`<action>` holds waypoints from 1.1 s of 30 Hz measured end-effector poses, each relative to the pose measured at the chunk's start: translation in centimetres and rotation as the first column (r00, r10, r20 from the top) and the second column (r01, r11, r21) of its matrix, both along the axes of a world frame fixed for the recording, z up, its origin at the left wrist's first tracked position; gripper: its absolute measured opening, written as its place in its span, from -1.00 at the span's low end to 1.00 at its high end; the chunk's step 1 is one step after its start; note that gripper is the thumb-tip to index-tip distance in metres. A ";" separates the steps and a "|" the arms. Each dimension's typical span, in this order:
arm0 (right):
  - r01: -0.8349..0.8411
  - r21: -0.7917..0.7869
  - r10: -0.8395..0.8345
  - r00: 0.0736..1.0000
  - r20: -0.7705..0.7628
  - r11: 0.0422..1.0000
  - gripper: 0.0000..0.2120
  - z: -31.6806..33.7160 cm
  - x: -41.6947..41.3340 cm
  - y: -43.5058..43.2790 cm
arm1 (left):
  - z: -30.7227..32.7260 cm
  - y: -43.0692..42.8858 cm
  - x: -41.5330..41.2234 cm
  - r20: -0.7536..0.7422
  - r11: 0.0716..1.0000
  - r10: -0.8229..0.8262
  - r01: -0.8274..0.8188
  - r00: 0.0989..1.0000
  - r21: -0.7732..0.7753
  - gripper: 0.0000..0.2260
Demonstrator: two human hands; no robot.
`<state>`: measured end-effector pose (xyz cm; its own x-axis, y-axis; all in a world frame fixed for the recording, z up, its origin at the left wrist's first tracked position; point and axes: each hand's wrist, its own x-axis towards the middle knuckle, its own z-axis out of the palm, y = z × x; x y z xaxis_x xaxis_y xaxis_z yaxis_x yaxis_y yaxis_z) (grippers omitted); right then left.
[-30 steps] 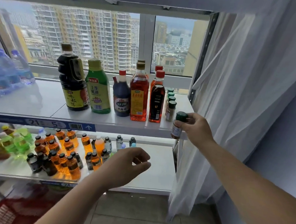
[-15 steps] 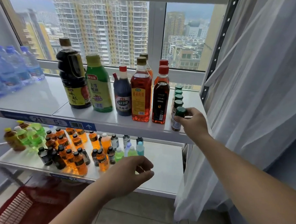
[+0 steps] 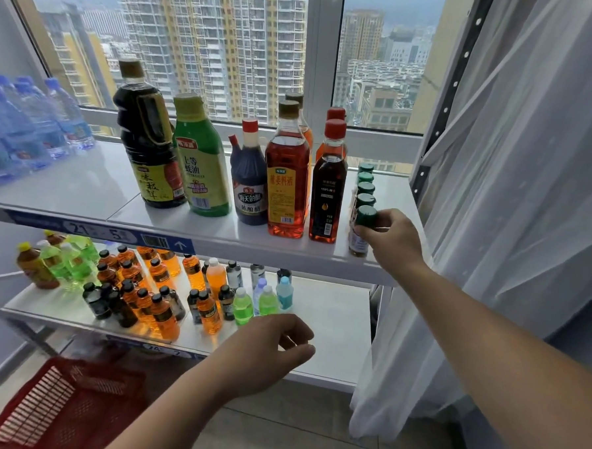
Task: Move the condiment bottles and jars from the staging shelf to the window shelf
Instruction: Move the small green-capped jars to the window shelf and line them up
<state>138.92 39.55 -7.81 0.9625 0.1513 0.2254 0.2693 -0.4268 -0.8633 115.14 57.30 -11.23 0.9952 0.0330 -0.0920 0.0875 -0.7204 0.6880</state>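
My right hand point(image 3: 391, 241) grips a small green-capped jar point(image 3: 360, 233) that stands on the window shelf point(image 3: 84, 189) near its front right edge, at the head of a row of several like jars point(image 3: 364, 185). Left of them stand tall bottles: a dark soy bottle point(image 3: 147, 148), a green bottle point(image 3: 200, 161), a dark vinegar bottle point(image 3: 250, 184), an amber bottle point(image 3: 287, 175) and a red-capped dark bottle point(image 3: 328, 188). My left hand point(image 3: 267, 350) hovers in front of the lower shelf with fingers loosely curled, holding nothing.
The lower shelf point(image 3: 333, 329) carries several small orange, green and dark drink bottles point(image 3: 153, 296). Water bottles point(image 3: 25, 127) crowd the window shelf's left end. A red basket point(image 3: 65, 408) sits on the floor at the left. A white curtain point(image 3: 512, 201) hangs at the right.
My right hand has brought the green-capped jar up from the shelf's front edge and stood it on the shelf in line with the other jars. The left hand stays about where it was.
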 end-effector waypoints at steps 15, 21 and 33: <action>0.010 -0.102 -0.020 0.995 -0.094 0.995 -0.59 -1.1 -0.4 -0.4 | 0.4 -0.4 -0.2 -0.001 1.000 -0.022 0.022 1.000 0.002 -0.75; -0.025 -0.141 -0.003 0.982 -0.190 0.990 -0.40 -1.6 -0.6 -1.3 | 0.0 -0.1 -0.2 0.000 1.000 -0.012 0.012 1.000 -0.001 -0.75; -0.225 -0.135 0.190 0.953 -0.236 0.965 -0.74 -7.5 -8.5 -6.7 | -5.5 -0.6 -0.4 -0.106 0.998 -0.027 0.032 0.994 0.046 -0.76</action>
